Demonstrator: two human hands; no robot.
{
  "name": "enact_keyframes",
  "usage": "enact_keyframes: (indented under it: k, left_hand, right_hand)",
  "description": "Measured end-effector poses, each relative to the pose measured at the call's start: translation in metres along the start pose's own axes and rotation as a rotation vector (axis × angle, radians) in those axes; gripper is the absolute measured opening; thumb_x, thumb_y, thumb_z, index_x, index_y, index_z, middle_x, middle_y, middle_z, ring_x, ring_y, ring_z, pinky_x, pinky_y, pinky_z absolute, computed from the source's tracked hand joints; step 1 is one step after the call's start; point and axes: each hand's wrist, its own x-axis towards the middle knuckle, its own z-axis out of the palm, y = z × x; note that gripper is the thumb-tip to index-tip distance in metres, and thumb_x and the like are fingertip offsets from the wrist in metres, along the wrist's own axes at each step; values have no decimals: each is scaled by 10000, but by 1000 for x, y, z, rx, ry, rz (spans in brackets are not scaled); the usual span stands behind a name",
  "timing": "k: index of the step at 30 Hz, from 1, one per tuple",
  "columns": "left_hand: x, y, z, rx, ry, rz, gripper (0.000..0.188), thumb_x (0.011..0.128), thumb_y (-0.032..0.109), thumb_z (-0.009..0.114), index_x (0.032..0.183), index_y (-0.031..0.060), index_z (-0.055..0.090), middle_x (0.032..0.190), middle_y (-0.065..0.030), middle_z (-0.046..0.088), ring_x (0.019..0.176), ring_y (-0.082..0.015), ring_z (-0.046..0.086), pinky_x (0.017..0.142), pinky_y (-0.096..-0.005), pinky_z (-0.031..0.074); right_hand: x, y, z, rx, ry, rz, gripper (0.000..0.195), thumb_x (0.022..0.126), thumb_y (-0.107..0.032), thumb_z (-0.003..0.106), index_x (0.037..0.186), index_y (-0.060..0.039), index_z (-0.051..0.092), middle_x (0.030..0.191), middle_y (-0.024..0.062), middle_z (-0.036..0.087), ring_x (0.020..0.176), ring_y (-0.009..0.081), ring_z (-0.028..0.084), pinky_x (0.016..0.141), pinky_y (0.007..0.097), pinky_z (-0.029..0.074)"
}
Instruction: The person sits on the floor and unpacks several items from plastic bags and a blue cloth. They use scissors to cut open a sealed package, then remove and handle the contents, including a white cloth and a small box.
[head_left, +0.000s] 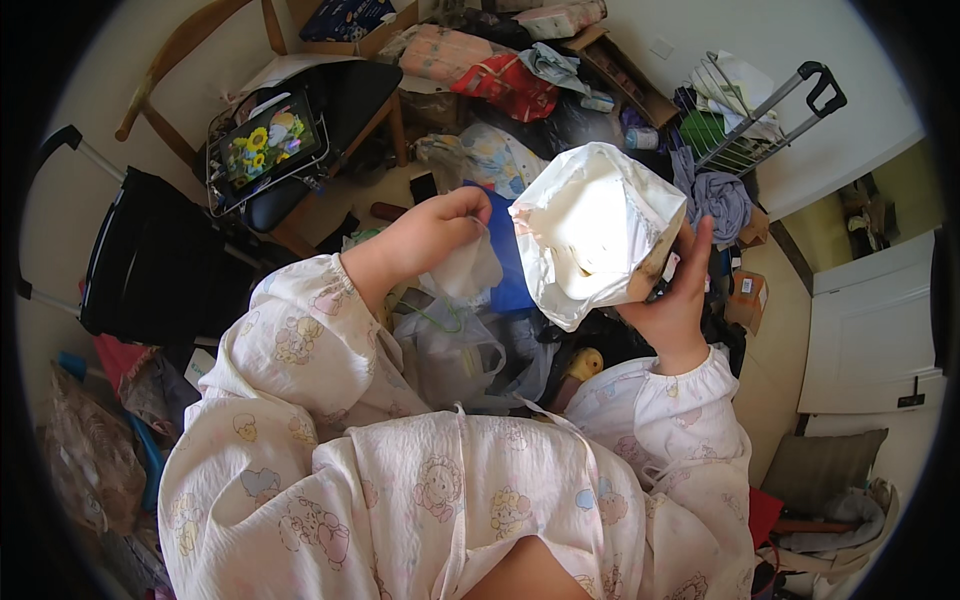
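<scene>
A crumpled white bag (600, 232), its wide mouth facing the camera, is held from its right side by my right hand (679, 292). Its inside is bright, with a few small dark specks low down. At the left, my left hand (427, 236) pinches a thin whitish translucent piece (469, 266), which looks like plastic film or a small bag. Behind and between the hands shows a blue sheet or bag (506, 251). Below them lies a clear plastic bag (457, 352) with handles, and beside it a yellow rounded object (585, 365).
A tablet (270, 142) lies on a wooden chair with a black seat (360, 90). Clothes, a red bag (510, 86) and packages pile up ahead. A wire cart (742, 124) stands at the right, a small cardboard box (746, 300) below it. A black folded trolley (150, 255) is at the left.
</scene>
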Motion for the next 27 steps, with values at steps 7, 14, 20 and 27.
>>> enact_keyframes:
  k: [7, 14, 20, 27]
  left_hand:
    - [3, -10, -2, 1, -31, 73, 68, 914, 79, 481, 927, 79, 547, 860, 8, 509, 806, -101, 456, 715, -266, 409]
    - [3, -10, -1, 30, -37, 30, 79, 913, 72, 519, 968, 60, 575, 880, -4, 537, 826, -112, 489, 745, -268, 430]
    - [4, 9, -7, -30, 259, 79, 221, 915, 60, 590, 1136, 47, 592, 991, -24, 597, 925, -116, 553, 834, -266, 456]
    - [0, 11, -29, 8, 348, 29, 237, 910, 49, 626, 1145, 46, 602, 990, -20, 610, 887, -111, 562, 784, -253, 461]
  right_hand:
    - [-3, 0, 1, 3, -6, 22, 1273, 607, -70, 898, 1573, -42, 70, 1358, 210, 512, 1175, 348, 583, 994, 395, 468]
    - [-7, 4, 0, -21, -6, 44, 1262, 587, -67, 895, 1568, -29, 103, 1379, 216, 501, 1191, 355, 576, 1005, 399, 467]
    - [-7, 9, 0, -77, -40, 128, 1251, 561, -81, 906, 1564, -42, 160, 1344, 203, 517, 1208, 380, 542, 1025, 442, 445]
    - [-7, 13, 5, -81, -113, 162, 1251, 550, -141, 921, 1559, -47, 188, 1347, 193, 521, 1243, 396, 507, 1105, 496, 366]
